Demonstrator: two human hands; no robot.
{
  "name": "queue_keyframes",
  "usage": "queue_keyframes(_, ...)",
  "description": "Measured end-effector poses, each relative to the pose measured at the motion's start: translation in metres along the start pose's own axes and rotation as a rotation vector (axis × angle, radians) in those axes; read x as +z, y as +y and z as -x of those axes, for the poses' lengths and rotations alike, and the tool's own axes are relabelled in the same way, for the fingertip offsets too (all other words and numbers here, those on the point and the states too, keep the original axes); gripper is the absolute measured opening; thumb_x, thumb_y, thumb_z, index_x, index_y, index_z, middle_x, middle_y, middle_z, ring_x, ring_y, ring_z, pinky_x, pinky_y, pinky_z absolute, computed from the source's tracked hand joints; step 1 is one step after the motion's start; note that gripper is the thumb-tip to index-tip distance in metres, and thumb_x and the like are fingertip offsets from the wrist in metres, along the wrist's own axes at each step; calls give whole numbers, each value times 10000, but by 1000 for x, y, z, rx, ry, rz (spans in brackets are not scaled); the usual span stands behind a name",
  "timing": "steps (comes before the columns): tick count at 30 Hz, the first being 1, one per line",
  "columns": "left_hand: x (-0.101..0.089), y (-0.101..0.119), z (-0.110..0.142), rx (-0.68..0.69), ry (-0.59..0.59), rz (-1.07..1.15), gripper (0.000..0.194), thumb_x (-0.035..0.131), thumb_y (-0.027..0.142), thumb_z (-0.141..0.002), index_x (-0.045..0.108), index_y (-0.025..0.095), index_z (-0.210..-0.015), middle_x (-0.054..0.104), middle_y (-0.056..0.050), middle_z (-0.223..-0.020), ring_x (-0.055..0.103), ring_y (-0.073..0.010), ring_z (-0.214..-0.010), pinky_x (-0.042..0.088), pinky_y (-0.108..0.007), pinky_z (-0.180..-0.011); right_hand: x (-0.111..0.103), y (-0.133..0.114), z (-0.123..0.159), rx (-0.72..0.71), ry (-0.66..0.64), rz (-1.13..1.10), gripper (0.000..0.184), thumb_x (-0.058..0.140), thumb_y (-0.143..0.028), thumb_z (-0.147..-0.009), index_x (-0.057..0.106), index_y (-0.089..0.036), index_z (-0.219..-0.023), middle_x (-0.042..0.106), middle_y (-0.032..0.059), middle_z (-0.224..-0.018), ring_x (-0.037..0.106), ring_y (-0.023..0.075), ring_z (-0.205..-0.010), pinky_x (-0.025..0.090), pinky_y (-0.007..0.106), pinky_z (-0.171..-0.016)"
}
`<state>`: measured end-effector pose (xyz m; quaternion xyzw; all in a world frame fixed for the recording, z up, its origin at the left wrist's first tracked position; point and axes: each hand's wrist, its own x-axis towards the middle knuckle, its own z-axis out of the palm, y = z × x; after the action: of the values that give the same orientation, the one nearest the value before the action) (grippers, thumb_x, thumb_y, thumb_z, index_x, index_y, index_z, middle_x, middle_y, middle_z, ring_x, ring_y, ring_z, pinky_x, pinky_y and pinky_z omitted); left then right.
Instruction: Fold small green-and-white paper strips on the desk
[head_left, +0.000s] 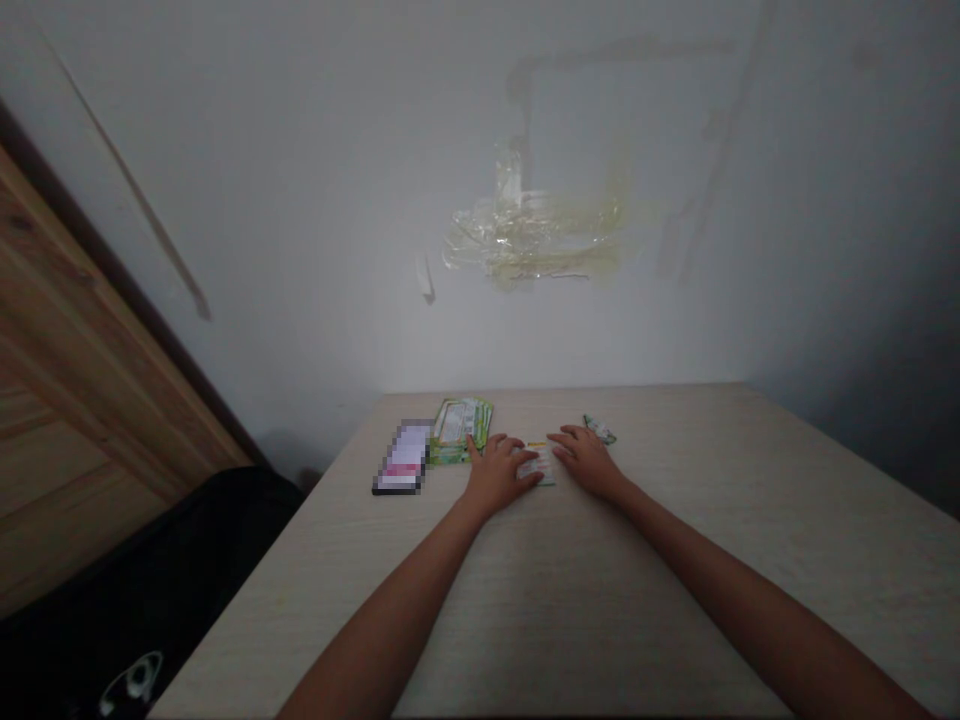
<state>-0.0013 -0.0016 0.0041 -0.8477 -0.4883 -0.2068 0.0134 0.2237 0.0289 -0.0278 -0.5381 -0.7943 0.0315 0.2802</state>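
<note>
A small printed sheet (537,464), pale with a yellow strip at its top, lies flat on the table between my hands. Over its left part rests my left hand (501,474), fingers spread and partly hiding it. My right hand (588,460) lies at the sheet's right edge with its fingers stretched out, gripping nothing. Just beyond the left fingers is a fanned pile of green-and-white printed packets or cards (461,425). A small crumpled green-and-white piece (600,430) sits behind my right hand, partly covered by it.
A phone (405,458) with a blurred screen lies left of the pile. The pale wooden table (585,610) meets a wall (315,200) carrying clear tape (532,240). On the left are a wooden panel (67,400) and a black cloth item (187,560) beside the table edge.
</note>
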Motion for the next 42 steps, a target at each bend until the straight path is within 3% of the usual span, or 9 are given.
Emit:
queue_keyframes(5,0,1,1,-7,-9,4,356,565,570,-848,623,439,-1174,602,-1,-1258,395,-298,-1289,-43,-759,-1058,-2,10,2,-58,36,-148,194,586,-313,-859,744,-251,-953,590,94,-1244,479,256,-1203,325,498,-1064)
queue_keyframes(11,-1,2,1,-26,-34,10,370,540,572,-863,611,437,-1201,586,-5,-1279,368,-300,-1307,-49,-747,-1065,-8,8,3,-128,-42,-225,117,656,-329,-813,738,-248,-789,586,56,-1282,434,252,-1246,294,506,-1092)
queue_keyframes(24,2,1,-1,-24,-29,0,370,544,597,-847,615,454,-1181,582,-1,-1277,373,-319,-1298,-17,-779,-1043,-3,-3,-6,9,-91,-133,170,606,-325,-845,746,-231,-869,573,87,-1313,409,275,-1279,281,534,-1083)
queue_keyframes(42,-1,2,-1,-56,-45,14,382,567,587,-837,608,459,-1195,583,3,-1290,357,-314,-1307,-48,-763,-1053,-15,-12,7,-71,-123,-215,102,647,-259,-817,738,-217,-836,551,108,-1305,396,295,-1321,291,502,-1113)
